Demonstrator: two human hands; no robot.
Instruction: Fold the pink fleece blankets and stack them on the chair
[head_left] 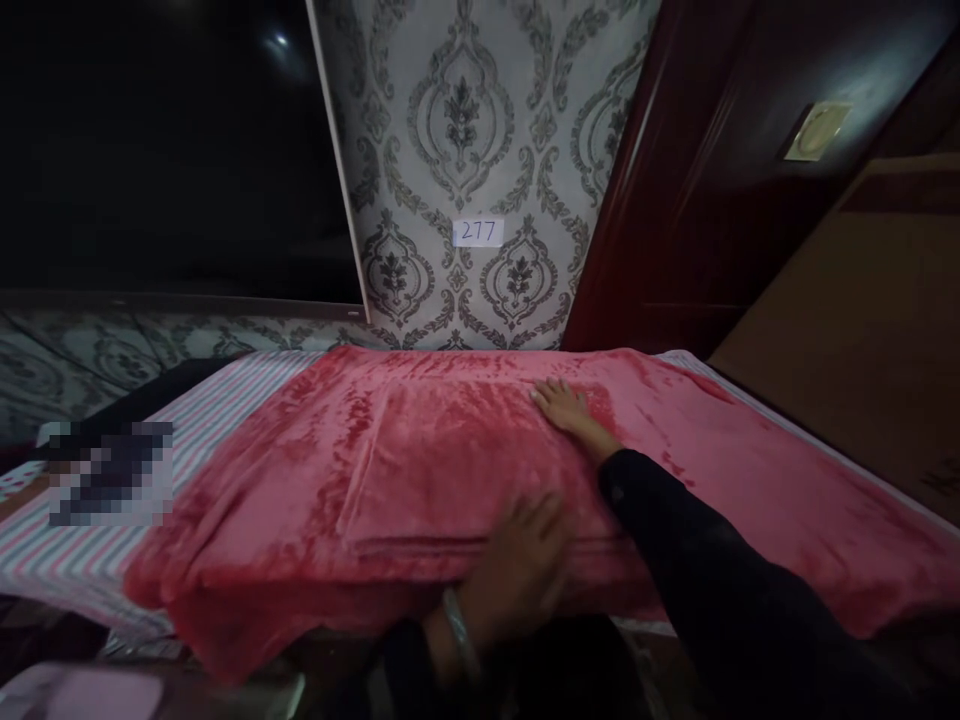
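Observation:
A folded pink-red plush piece point(457, 460), like a blanket or pillowcase, lies flat on a larger plush blanket point(277, 500) of the same colour. My right hand point(562, 405) rests palm down near its far right corner, fingers spread. Over its front edge is my left hand point(517, 565), blurred by motion, with a bracelet point(459, 625) at the wrist. The left fingers look loosely stretched across the cloth and hold nothing I can see. Layered folds show along the front edge of the folded piece.
A striped cloth point(225, 410) covers the surface under the blanket. On the left, a large dark screen point(172, 150) stands above the surface, and a pixelated item point(111, 473) lies below it. A cardboard box point(862, 330) borders the right side. Patterned wallpaper point(465, 110) is behind.

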